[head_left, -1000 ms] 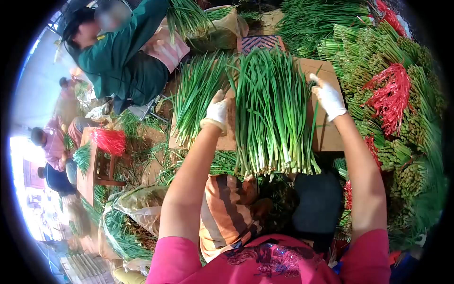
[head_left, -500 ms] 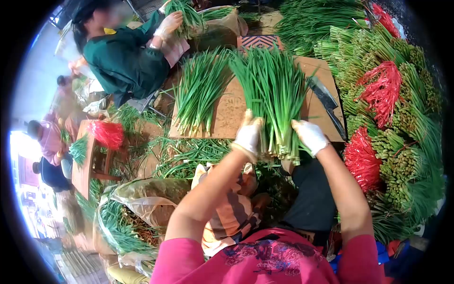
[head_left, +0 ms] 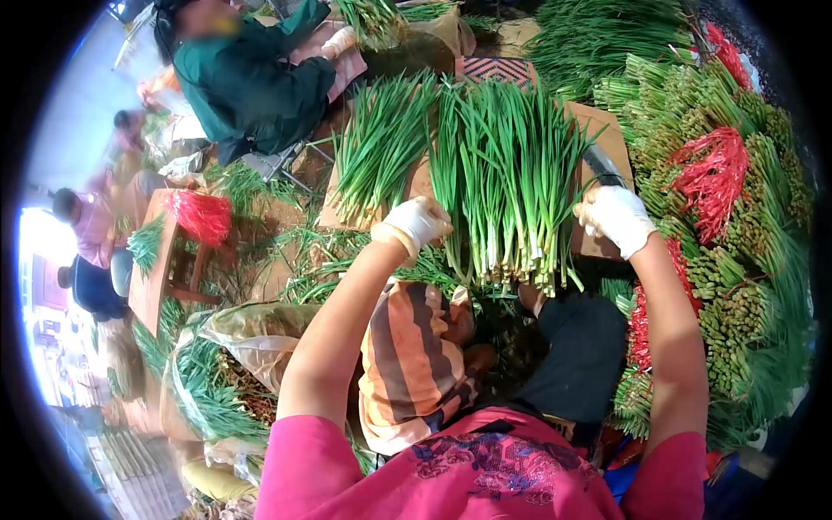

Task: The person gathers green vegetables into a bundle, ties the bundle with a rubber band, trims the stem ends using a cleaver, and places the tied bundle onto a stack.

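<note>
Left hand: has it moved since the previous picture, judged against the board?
Yes. Against the board, the left hand has moved left, away from the larger bunch and towards the smaller bunch.

Wooden board (head_left: 612,132); large green bunch (head_left: 513,178); smaller bunch (head_left: 381,143); knife (head_left: 600,164)

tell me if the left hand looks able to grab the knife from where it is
Probably not directly: the wide bundle of chives lies between the left hand and the knife, and the right hand hides the knife's near end.
</note>
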`<state>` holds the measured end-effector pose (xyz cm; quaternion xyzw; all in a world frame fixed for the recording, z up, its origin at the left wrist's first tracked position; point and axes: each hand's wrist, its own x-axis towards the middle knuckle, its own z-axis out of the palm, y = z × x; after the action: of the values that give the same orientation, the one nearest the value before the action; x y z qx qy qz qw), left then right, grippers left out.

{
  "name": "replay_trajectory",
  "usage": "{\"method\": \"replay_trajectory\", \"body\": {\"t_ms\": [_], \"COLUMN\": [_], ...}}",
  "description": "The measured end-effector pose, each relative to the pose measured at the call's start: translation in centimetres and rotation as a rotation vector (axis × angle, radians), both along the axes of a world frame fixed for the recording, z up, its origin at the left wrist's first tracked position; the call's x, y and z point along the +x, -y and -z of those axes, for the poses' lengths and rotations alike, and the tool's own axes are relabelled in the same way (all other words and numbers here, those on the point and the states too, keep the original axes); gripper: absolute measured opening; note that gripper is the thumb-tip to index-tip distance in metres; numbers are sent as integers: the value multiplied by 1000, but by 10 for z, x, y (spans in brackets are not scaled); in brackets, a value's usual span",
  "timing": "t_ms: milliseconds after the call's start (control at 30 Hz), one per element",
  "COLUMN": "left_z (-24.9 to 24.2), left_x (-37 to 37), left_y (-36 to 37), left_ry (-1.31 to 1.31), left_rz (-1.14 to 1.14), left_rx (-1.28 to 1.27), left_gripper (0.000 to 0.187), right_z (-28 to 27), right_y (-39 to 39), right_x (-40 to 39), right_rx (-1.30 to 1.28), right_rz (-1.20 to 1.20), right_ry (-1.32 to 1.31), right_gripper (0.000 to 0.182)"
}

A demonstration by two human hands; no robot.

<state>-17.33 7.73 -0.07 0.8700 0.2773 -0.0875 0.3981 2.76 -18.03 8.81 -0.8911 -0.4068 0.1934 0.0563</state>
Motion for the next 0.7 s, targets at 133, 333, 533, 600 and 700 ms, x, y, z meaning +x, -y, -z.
{"method": "replay_trajectory", "body": {"t_ms": [133,333,533,600,700], "left_z": [-13,-7,-4,4,49], "left_x": [-15,-22,-16,-10,-10], "left_y": [19,20,14,21,24], "left_ry": [-73,-169,-440,-478,-330], "left_rz": [136,129,39,52,-178], "left_rx": [306,301,-117,-265,-511], "left_gripper": [34,40,69,71,46], "right_z": [-3,43,67,87,87], "right_y": [-30,-111,-153,-154,-149], "right_x": [-34,-73,-69,-65,-64], "right_rx": [453,680,100,101,154], "right_rz": [-254,-508,-481,-500,-472], "right_ry": [199,210,131,133,108], "right_gripper": [15,14,22,23,21]}}
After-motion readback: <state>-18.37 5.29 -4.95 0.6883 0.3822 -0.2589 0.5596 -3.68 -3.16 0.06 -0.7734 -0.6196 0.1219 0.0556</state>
